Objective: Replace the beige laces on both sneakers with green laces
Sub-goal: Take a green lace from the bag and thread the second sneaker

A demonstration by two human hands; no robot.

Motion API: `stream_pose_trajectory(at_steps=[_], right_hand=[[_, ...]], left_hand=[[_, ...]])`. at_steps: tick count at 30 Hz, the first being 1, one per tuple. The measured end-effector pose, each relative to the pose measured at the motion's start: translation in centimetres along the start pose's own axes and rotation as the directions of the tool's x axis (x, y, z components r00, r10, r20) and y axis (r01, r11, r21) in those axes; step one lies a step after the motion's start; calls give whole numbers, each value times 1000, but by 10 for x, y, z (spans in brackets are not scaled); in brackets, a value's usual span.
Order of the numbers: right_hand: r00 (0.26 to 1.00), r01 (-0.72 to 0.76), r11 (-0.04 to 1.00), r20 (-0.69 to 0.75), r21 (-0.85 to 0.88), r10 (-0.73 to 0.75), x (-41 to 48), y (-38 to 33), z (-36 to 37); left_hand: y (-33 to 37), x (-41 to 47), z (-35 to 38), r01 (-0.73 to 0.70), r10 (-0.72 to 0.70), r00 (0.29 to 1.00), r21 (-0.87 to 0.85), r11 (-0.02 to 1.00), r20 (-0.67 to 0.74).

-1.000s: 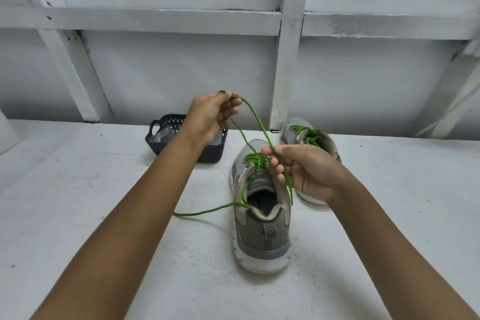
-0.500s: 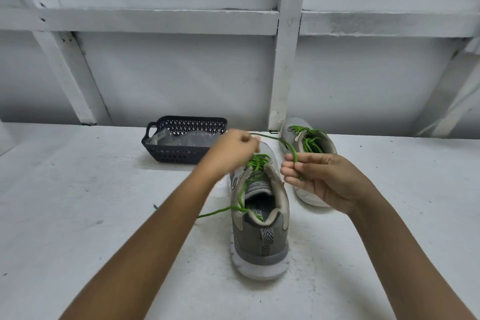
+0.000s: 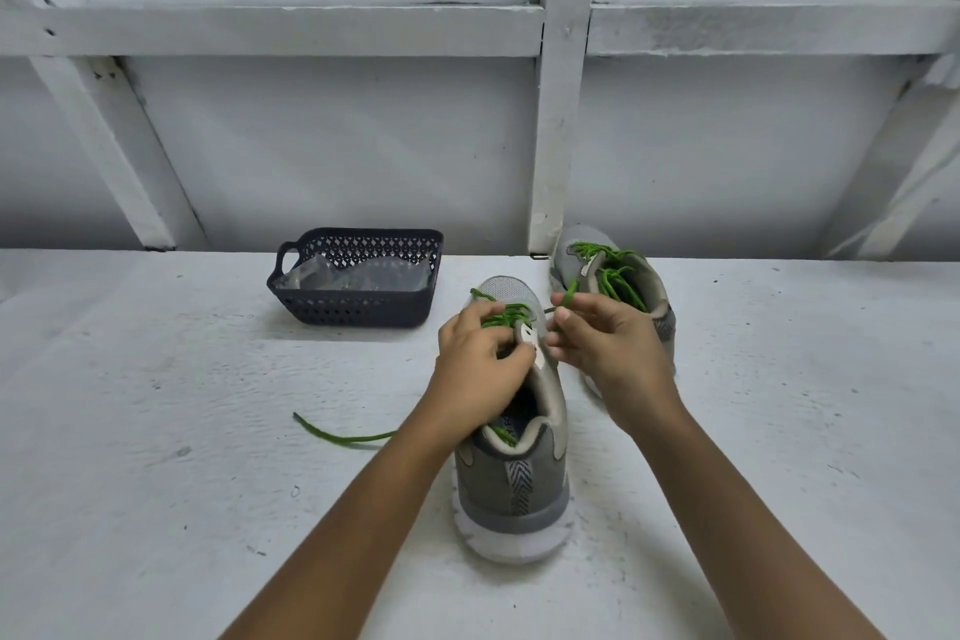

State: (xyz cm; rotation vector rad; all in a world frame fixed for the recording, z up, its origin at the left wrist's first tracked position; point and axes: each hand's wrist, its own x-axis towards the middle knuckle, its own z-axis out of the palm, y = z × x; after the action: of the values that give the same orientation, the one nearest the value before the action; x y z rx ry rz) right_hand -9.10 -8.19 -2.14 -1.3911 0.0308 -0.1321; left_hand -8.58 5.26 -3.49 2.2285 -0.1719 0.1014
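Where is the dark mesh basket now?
In the head view, the dark basket sits left of centre on the white surface near the back wall, just left of the near sneaker and the left hand.

- Near sneaker (image 3: pixel 511 483) stands mid-table (image 3: pixel 156 483), heel toward the viewer.
- Far sneaker (image 3: pixel 576 255) just behind, to its right.
- Basket (image 3: pixel 358 312) behind, to its left.
- Lace end (image 3: pixel 337 438) lies on the table, left of it.
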Motion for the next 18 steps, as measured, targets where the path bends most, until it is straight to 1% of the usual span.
stream_pose_trajectory(at_steps=[3, 6, 11, 15, 18], right_hand=[[1000, 7, 999, 8, 45, -8, 1, 2, 2], [1000, 22, 998, 9, 55, -22, 0, 5, 4], [996, 91, 996, -20, -8, -91, 0, 10, 7], [993, 105, 993, -47, -54, -108, 2, 13, 6], [991, 118, 985, -45, -128, -125, 4, 17, 4]], left_hand=[[-1, 1, 0, 11, -10, 1000, -37, 999, 18], [-2, 2, 0, -6, 6, 1000, -30, 1000, 14], [-4, 3, 1, -21, 21, 1000, -39, 999, 3], [-5, 2, 3, -26, 25, 999, -35, 999, -22], [-5, 3, 5, -12, 10, 998, -25, 1000, -56]])
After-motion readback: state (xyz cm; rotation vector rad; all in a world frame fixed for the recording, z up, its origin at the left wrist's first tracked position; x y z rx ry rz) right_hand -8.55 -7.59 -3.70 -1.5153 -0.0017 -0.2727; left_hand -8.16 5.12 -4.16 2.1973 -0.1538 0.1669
